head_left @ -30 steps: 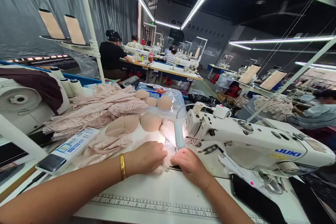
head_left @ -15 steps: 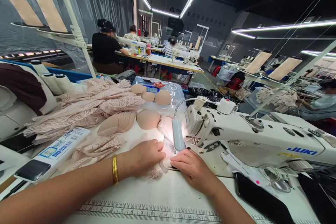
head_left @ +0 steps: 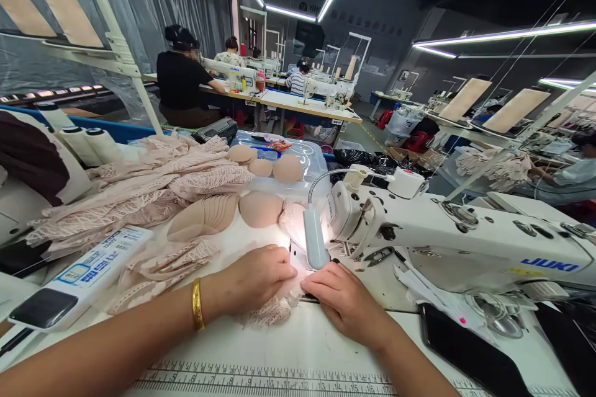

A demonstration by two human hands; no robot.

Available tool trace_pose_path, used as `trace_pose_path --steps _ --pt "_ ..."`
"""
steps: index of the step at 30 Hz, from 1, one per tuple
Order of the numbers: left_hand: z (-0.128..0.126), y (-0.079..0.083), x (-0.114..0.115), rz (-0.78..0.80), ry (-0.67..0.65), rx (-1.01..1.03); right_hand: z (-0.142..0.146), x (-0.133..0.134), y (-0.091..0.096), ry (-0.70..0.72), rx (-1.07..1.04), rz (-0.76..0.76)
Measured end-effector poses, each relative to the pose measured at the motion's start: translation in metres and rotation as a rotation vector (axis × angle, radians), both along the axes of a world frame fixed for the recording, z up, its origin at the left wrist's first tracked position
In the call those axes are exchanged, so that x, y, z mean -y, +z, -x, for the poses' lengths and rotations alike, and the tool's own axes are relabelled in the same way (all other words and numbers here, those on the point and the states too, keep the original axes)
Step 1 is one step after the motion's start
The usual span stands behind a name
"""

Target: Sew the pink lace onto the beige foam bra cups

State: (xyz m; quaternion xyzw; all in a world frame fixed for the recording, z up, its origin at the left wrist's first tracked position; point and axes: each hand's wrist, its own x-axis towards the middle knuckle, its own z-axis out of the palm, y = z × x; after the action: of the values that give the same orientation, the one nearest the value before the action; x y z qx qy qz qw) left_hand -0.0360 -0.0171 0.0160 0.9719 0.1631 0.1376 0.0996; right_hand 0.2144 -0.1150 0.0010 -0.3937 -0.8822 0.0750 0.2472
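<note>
At the sewing machine (head_left: 419, 232), my left hand (head_left: 261, 279) is closed, thumb and fingers pinching a piece of pale pink lace fabric (head_left: 270, 312). My right hand (head_left: 344, 301) has its fingers together and bent onto the right edge of the same fabric, beside the needle area. A grey lamp head (head_left: 315, 239) on a bendy neck hides the needle and part of the cloth. Behind my left hand lie a beige bra cup (head_left: 261, 209) and a fanned stack of beige cups (head_left: 205, 217).
A lace pile (head_left: 153, 183) covers the left back of the table. A white and blue box (head_left: 88, 273) lies left. Right are small thread snips (head_left: 378, 257) and a black phone (head_left: 470, 347). A printed ruler (head_left: 261, 378) runs along the front. A person in black (head_left: 181, 84) sits ahead.
My view has shifted slightly. Both hands stay beside the needle area on the lace fabric, with my left hand's fingertips slightly closer to my right hand.
</note>
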Motion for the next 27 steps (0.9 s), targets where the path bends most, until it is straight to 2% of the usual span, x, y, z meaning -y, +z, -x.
trace_pose_path --steps 6,12,15,18,22,27 --pt "0.003 0.007 -0.001 -0.147 -0.119 -0.002 0.003 0.002 -0.001 -0.001 -0.016 -0.033" --pt "-0.001 -0.004 -0.001 -0.162 -0.082 0.015 0.006 0.005 -0.001 0.01 -0.044 -0.063" --pt "-0.003 -0.008 0.001 -0.217 -0.112 0.078 0.007 0.005 -0.003 0.014 -0.051 -0.069" --pt "-0.005 -0.01 0.002 -0.199 -0.145 0.128 0.007 0.005 -0.004 0.016 -0.053 -0.067" --pt "-0.007 -0.012 0.002 -0.211 -0.181 0.065 0.008 0.006 -0.002 0.018 -0.049 -0.056" --pt "-0.007 -0.017 0.001 -0.205 -0.137 0.052 0.008 0.006 -0.001 0.018 -0.056 -0.046"
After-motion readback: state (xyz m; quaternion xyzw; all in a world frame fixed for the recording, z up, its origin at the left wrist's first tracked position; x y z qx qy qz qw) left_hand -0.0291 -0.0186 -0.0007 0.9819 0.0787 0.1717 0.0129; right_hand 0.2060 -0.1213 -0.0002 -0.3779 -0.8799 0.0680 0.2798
